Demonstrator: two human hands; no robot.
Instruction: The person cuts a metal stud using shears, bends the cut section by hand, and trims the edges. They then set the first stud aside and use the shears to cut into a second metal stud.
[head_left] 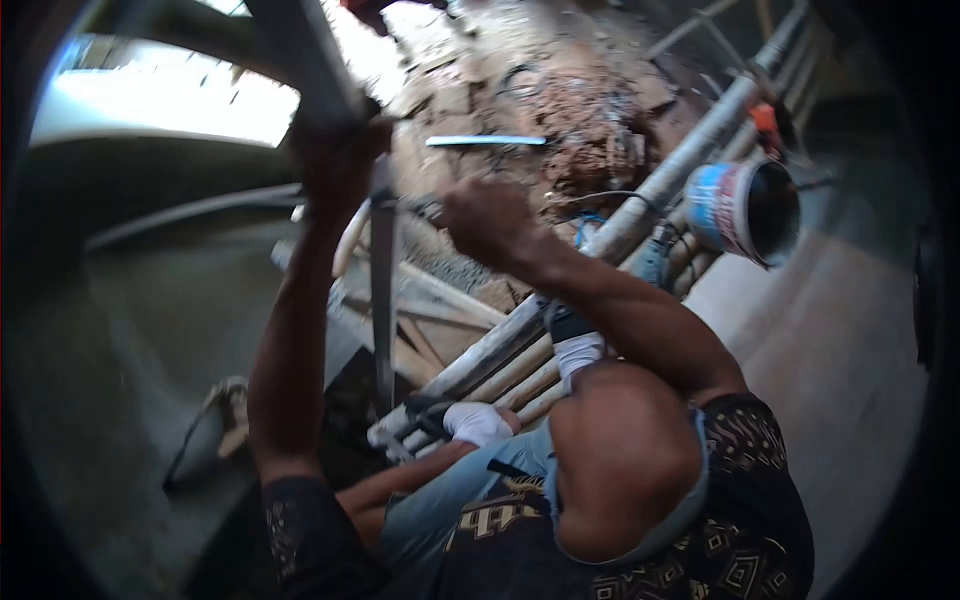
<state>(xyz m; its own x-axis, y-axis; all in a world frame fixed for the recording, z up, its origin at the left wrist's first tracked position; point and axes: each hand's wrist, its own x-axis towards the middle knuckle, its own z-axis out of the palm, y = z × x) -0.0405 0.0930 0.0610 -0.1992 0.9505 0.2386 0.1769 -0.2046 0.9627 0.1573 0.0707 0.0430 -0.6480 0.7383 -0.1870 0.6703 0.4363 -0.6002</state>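
Observation:
My left hand (338, 150) is raised and closed around a long straight grey bar (312, 55). The bar is widest near the camera. A narrow grey length (384, 290) runs down below the hand and looks like the same bar, though the hand hides the join. My right hand (490, 220) is closed in a fist to the right of the bar, apart from it. Something small and dark shows at the fist's left side, too blurred to name.
Pale poles (660, 170) run diagonally beneath my bent legs. A paint bucket (720, 210) lies tilted at the right, mouth outward. Far below are reddish rubble (590, 130) and a light strip (486, 141). A dark strap-like item (205, 425) is on the left.

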